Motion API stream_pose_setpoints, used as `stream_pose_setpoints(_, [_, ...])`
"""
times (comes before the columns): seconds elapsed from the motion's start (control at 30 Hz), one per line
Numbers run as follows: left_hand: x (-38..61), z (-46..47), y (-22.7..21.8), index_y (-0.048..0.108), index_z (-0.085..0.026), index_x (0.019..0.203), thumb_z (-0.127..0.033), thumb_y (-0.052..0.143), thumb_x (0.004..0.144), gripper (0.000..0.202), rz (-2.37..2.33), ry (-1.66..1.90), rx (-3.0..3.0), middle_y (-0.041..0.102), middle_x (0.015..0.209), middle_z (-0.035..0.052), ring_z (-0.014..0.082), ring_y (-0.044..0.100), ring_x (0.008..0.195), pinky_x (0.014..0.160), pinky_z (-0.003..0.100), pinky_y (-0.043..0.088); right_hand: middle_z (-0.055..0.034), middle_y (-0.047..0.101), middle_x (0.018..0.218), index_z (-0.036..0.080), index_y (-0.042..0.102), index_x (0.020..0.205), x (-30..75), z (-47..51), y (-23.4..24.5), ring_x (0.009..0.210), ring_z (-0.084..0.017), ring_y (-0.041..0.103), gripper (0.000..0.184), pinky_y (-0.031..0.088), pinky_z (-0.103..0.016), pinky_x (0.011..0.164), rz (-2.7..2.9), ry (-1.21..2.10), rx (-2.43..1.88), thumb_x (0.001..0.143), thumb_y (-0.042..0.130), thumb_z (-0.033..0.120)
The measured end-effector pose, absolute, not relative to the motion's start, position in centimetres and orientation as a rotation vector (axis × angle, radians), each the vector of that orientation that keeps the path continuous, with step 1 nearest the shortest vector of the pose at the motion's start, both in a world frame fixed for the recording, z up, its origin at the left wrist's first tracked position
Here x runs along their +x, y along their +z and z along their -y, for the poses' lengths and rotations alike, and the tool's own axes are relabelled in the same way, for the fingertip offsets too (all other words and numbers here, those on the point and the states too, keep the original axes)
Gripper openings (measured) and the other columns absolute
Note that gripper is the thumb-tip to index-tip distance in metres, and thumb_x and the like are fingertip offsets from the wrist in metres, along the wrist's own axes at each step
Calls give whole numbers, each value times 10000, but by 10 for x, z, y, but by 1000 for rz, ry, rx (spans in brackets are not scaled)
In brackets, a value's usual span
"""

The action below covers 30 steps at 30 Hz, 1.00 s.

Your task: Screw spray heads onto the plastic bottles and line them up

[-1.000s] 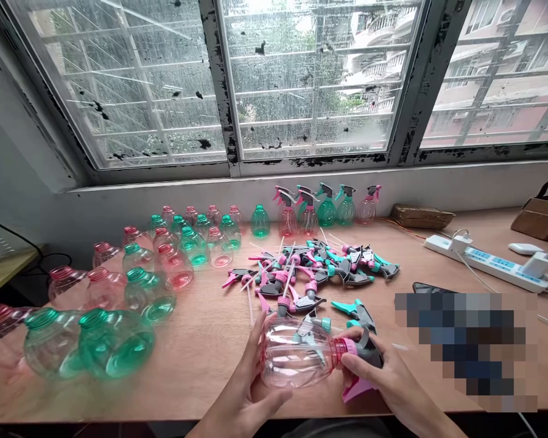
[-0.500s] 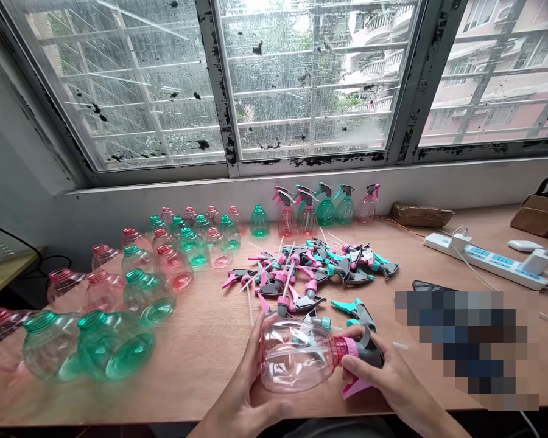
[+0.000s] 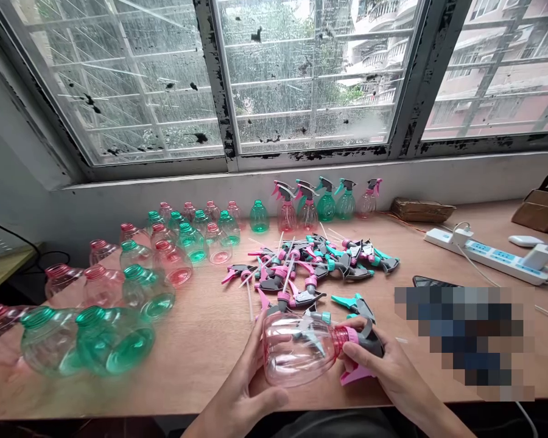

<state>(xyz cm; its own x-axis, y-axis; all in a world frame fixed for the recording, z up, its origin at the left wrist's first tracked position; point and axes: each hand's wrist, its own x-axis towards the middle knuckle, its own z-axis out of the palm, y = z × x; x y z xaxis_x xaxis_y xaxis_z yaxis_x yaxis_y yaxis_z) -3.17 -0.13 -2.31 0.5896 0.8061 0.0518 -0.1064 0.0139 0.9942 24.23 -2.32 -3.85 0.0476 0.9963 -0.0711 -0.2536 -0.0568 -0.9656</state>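
Note:
A clear pink spray bottle (image 3: 296, 350) lies on its side at the near edge of the wooden table (image 3: 210, 347). My left hand (image 3: 246, 389) cups its body from below and behind, fingers wrapped round it. A pink and grey trigger sprayer head (image 3: 363, 350) sits on the bottle's neck, and my right hand (image 3: 386, 371) is closed round that head and its collar. Just beyond lies a pile of loose trigger heads (image 3: 310, 267) in pink, teal and grey.
Several empty pink and green bottles (image 3: 132, 286) stand at the left. A row of assembled spray bottles (image 3: 324, 204) lines the wall under the window. At the right are a white power strip (image 3: 488, 255), a phone (image 3: 432, 281), a cardboard box (image 3: 539, 213) and a blurred patch.
The bottle and both hands have shifted slightly up in the view as the camera tilted. My right hand has turned a little on the trigger head's collar.

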Motion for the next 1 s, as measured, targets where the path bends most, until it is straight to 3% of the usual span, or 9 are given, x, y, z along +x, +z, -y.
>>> stream_pose_setpoints(0.1, [-33, 2, -23, 109, -442, 1615, -396, 728, 920, 932, -638, 771, 1322, 219, 1737, 28, 338, 287, 1564, 1276, 508, 262, 10, 748, 630, 194, 690, 1026, 243, 22, -40, 574, -199, 692, 444, 543, -303, 622, 936, 1336, -1076, 743, 887, 472])
stream_pose_setpoints(0.33, [-34, -1, -27, 57, -528, 1588, -303, 689, 959, 920, -659, 783, 1460, 216, 1737, 9, 300, 365, 1531, 1251, 484, 306, 17, 738, 655, 185, 683, 1023, 243, 21, -42, 573, -181, 687, 431, 541, -292, 604, 923, 1368, -1020, 753, 889, 449])
stream_pose_setpoints(0.5, [-34, -4, -29, 59, -496, 1599, -334, 818, 846, 1081, -654, 808, 1395, 185, 1746, 1, 320, 238, 1583, 1292, 501, 193, 17, 754, 647, 192, 683, 993, 242, 22, -42, 569, -159, 689, 387, 536, -258, 600, 946, 1383, -990, 764, 889, 426])
stream_pose_setpoints(0.6, [-34, -4, -27, 169, -446, 1607, -419, 798, 850, 985, -624, 802, 1332, 193, 1745, 6, 326, 176, 1599, 1298, 501, 168, 13, 758, 636, 189, 684, 1009, 243, 23, -42, 579, -175, 704, 396, 542, -273, 617, 965, 1368, -1019, 766, 886, 428])
stream_pose_setpoints(0.67, [-34, -4, -25, 191, -435, 1608, -414, 780, 870, 944, -639, 769, 1321, 194, 1745, 9, 328, 225, 1586, 1288, 483, 219, 13, 753, 645, 186, 684, 1021, 243, 22, -43, 574, -176, 697, 413, 539, -278, 612, 961, 1362, -1031, 765, 884, 441])
stream_pose_setpoints(0.73, [-34, -2, -23, 115, -435, 1618, -373, 782, 878, 999, -679, 731, 1371, 233, 1734, 17, 322, 306, 1556, 1278, 456, 258, 12, 748, 660, 184, 682, 1025, 244, 21, -43, 575, -170, 684, 419, 535, -279, 608, 953, 1356, -1028, 767, 881, 449])
stream_pose_setpoints(0.87, [-34, -2, -25, -42, -402, 1624, -401, 701, 941, 1008, -764, 699, 1491, 411, 1651, 58, 314, 430, 1481, 1246, 422, 324, -7, 751, 684, 178, 682, 1017, 245, 18, -46, 592, -166, 660, 409, 533, -284, 604, 957, 1330, -1014, 774, 880, 440])
stream_pose_setpoints(1.0, [-37, -5, -24, -42, -385, 1627, -408, 822, 835, 1173, -786, 669, 1431, 421, 1632, 68, 315, 439, 1454, 1239, 421, 322, -6, 754, 688, 179, 676, 1033, 246, 18, -49, 592, -167, 669, 413, 548, -292, 607, 941, 1361, -997, 781, 878, 437])
